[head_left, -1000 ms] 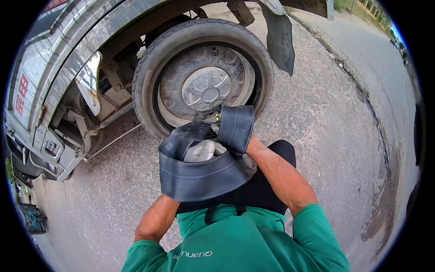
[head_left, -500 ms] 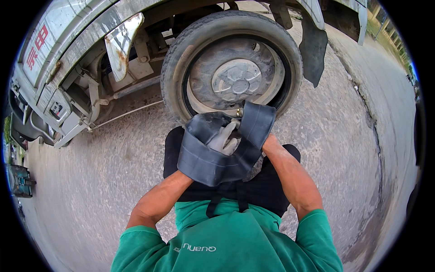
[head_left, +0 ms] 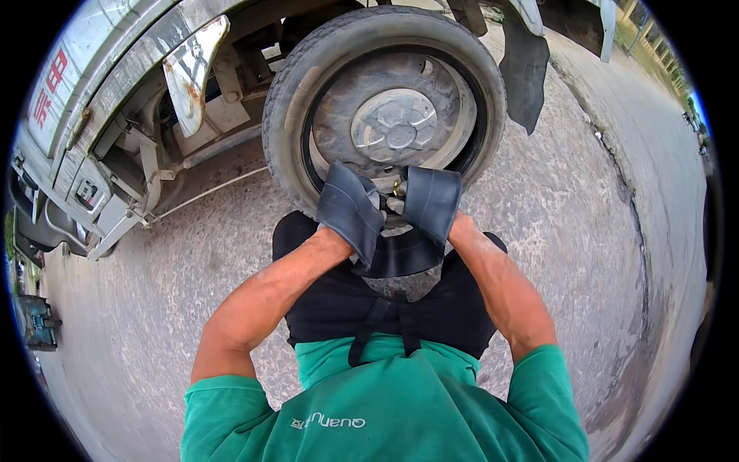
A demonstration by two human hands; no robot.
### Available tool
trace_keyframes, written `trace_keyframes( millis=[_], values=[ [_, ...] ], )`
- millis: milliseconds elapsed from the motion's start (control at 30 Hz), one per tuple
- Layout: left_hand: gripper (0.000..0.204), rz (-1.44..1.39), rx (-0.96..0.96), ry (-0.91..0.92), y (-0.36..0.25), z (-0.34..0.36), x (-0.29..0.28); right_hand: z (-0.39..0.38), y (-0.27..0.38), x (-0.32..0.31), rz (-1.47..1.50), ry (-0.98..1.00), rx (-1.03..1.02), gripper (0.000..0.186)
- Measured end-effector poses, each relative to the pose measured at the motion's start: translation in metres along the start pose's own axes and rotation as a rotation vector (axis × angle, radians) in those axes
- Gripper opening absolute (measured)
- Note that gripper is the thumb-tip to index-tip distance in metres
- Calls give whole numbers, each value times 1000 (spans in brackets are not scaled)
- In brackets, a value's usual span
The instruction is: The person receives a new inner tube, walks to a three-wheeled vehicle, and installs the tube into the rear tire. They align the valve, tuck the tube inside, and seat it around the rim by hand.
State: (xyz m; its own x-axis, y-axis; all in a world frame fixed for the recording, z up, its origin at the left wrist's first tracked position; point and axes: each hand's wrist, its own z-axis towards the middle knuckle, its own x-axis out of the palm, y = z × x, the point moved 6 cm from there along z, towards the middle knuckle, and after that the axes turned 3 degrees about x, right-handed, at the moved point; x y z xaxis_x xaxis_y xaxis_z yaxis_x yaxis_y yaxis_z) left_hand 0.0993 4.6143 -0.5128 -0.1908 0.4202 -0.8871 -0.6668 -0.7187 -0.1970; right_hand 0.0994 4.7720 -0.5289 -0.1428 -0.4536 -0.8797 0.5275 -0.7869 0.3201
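Observation:
A flat black rubber inner tube [head_left: 346, 208] is draped over both wrists, its lower part hanging between them over my knees. My left hand [head_left: 376, 199], in a pale glove, is mostly covered by the tube's left fold, and the fingertips that show are bent against the rubber. Within the right fold [head_left: 433, 202], my gloved right hand [head_left: 396, 205] has its fingers closed on the tube's edge, just below a brass valve stem [head_left: 399, 188]. Right behind the hands stands a tyre [head_left: 289, 115] on its wheel [head_left: 339, 115], with a dark gap between bead and rim.
A worn white vehicle [head_left: 100, 92] with a rusty bracket [head_left: 188, 85] and exposed underframe stands at the left and above. A black mud flap [head_left: 525, 77] hangs right of the tyre. Rough concrete [head_left: 570, 254] lies around me, with a long crack [head_left: 616, 165] at the right.
The tube's left part has swung up and away from me onto the front of the wheel, carried by my left hand. The right fold has shifted slightly left.

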Motion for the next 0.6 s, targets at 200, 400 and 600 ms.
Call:
trace_keyframes(
  millis=[200,400,600],
  values=[
    [17,-83,16,18,-3,9,0,2,-13,11,-19,-95,-195,30],
    [26,-171,45,-77,1,4,8,4,-24,38,-342,285,-353,16],
    [33,-175,53,-93,-2,-2,12,23,-19,34,-417,456,-216,18]
  ],
)
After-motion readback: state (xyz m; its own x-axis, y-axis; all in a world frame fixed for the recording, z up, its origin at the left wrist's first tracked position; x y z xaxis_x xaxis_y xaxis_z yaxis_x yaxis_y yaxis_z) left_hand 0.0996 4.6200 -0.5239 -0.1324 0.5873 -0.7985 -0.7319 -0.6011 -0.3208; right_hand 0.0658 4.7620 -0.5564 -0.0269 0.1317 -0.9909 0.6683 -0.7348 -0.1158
